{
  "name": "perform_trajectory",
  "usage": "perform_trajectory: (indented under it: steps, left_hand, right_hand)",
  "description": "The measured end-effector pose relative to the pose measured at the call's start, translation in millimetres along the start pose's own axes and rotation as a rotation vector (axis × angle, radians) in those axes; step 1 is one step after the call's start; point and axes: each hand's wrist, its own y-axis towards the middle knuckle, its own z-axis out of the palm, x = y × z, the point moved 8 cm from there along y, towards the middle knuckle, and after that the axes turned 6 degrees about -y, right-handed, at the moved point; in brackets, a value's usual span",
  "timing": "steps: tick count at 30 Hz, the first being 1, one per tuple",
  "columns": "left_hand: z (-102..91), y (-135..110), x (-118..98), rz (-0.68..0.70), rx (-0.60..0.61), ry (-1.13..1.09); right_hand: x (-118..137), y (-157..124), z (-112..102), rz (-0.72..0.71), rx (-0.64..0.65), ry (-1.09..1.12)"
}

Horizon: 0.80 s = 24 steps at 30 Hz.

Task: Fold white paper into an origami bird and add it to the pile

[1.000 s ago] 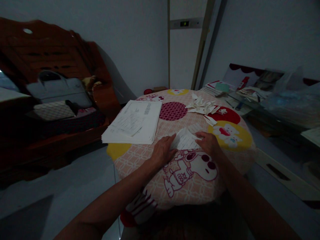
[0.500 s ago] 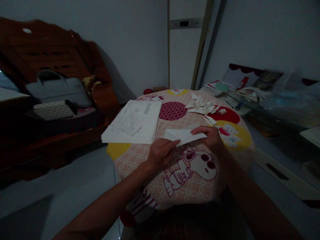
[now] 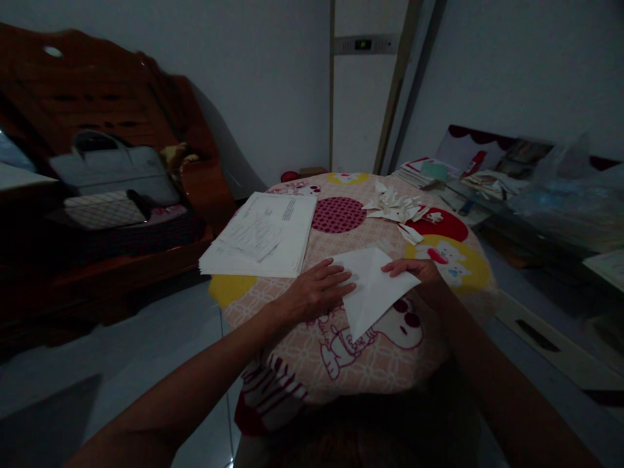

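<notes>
A white sheet of paper [image 3: 365,286], creased through its middle, is spread in front of me with one corner pointing towards my body. My left hand [image 3: 314,292] rests at its left side, fingers stretched out and lying on the paper. My right hand [image 3: 422,276] pinches the sheet near its right corner, the fingertips on top and the thumb hidden. Under the paper, a patterned pink tablecloth [image 3: 292,351] with a cartoon dog covers the round table. Farther back lies a pile of folded white paper pieces [image 3: 392,205].
To the left on the table is a stack of paper sheets [image 3: 258,234], with printing and handwriting on top. A wooden bench [image 3: 195,188] holds a grey bag [image 3: 121,172]. At the right, a glass-topped table [image 3: 492,208] carries papers and a plastic bag [image 3: 560,188].
The paper was folded narrow and is now opened out, one corner swinging towards me. My left hand went from gripping its edge to lying with fingers extended. My right hand moved slightly right.
</notes>
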Motion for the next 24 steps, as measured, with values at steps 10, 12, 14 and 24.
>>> perform_trajectory:
  steps: [10, 12, 14, 24]
  left_hand:
    - [33.8, -3, -9, -0.103, 0.255, -0.244]
    - [33.4, -5, -5, -0.147, 0.239, -0.286]
    - [32.0, -7, -1, -0.2, 0.215, -0.31]
    - [23.6, -10, -9, -0.42, 0.097, -0.477]
  right_hand:
    - [-5, -24, -1, -0.101, 0.137, -0.149]
    - [-4, -24, 0, -0.08, 0.194, -0.17]
    - [-7, -22, 0, -0.034, 0.219, -0.197]
    - [-36, -8, -1, 0.361, 0.317, -0.155]
